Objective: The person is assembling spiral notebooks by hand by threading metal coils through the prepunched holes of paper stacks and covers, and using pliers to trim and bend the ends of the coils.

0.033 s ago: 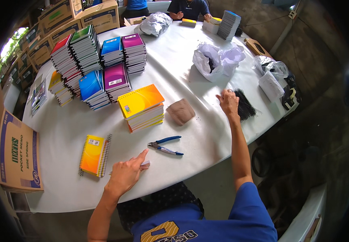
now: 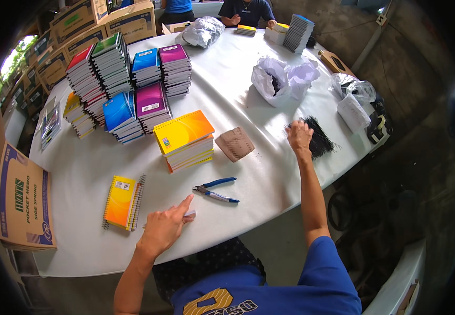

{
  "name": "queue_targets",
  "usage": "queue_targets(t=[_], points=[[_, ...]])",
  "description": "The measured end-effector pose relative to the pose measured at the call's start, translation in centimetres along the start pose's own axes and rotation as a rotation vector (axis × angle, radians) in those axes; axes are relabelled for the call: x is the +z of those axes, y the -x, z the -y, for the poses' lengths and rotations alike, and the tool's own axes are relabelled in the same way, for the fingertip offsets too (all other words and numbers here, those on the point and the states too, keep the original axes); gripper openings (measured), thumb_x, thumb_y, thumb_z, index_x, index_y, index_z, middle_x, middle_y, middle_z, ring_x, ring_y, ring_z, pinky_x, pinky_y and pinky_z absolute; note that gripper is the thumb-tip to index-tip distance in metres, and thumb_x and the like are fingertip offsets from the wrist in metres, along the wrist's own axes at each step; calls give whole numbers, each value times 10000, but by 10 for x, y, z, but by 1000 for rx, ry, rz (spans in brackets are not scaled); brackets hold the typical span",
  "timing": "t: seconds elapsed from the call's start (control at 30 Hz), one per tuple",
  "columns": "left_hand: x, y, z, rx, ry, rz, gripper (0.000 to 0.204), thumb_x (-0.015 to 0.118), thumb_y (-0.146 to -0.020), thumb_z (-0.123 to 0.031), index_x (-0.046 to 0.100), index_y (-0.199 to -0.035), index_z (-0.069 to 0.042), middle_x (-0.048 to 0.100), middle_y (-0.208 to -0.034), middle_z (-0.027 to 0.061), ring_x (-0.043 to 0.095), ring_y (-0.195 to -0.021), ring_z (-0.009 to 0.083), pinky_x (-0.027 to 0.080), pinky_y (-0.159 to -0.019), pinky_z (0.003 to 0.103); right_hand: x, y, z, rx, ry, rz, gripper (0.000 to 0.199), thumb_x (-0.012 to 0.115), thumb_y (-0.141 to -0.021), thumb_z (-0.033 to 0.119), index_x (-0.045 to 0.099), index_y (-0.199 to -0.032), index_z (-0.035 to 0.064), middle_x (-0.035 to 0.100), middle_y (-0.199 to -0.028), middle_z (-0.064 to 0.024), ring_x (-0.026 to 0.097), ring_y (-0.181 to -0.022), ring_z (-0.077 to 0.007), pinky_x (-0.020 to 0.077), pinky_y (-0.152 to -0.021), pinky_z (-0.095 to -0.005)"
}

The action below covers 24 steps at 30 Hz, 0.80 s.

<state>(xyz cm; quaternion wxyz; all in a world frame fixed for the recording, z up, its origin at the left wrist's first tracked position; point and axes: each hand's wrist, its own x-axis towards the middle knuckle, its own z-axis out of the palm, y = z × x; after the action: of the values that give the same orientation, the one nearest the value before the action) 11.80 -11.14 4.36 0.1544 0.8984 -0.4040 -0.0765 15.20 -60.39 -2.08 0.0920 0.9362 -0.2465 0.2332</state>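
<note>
My left hand (image 2: 165, 227) is closed near the table's front edge, its index finger stretched out. Between thumb and fingers shows a white edge, apparently of a notebook (image 2: 189, 213); the rest is hidden. Beyond the fingertip lie blue-handled cutting pliers (image 2: 218, 189), jaws to the left. At the right, my right hand (image 2: 300, 134) has its fingers bent together at the left side of a pile of black spiral coils (image 2: 320, 138), with thin coil loops at the fingertips. Yellow-orange notebooks with a spiral (image 2: 121, 202) lie left of my left hand.
A stack of yellow notebooks (image 2: 184, 130) stands mid-table beside a brown pad (image 2: 234, 144). Colourful notebook stacks (image 2: 151, 100) fill the far left. White plastic bags (image 2: 272, 84) hold black coils. A carton (image 2: 25, 194) stands at the left edge. A co-worker (image 2: 246, 13) sits across.
My right hand has shifted slightly right and nearer at the coils. The brown pad, blurred before, now sits sharp and a touch farther left. My left hand stays put.
</note>
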Motion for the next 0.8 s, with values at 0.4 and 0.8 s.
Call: queue_targets(t=[0.4,0.8], points=[[5,4,8,21,12,-76,617,642,-911,-331,435,-1432,-74,679,-1138,149,691,-793,349,558,-668,429,-42,2,11,-202,-254,37,128,579,-934,104,586,-1029,19,625,-878,-206,638,-838,-366,501,-715,-453],[7,-2,11,133,-266,-317,524,610,-894,-414,543,-1375,-214,686,-1126,27,671,-916,230,554,-788,357,-146,139,202,-508,-1344,471,239,752,-759,-56,685,-966,44,631,-911,-64,640,-789,-180,528,-674,-315]])
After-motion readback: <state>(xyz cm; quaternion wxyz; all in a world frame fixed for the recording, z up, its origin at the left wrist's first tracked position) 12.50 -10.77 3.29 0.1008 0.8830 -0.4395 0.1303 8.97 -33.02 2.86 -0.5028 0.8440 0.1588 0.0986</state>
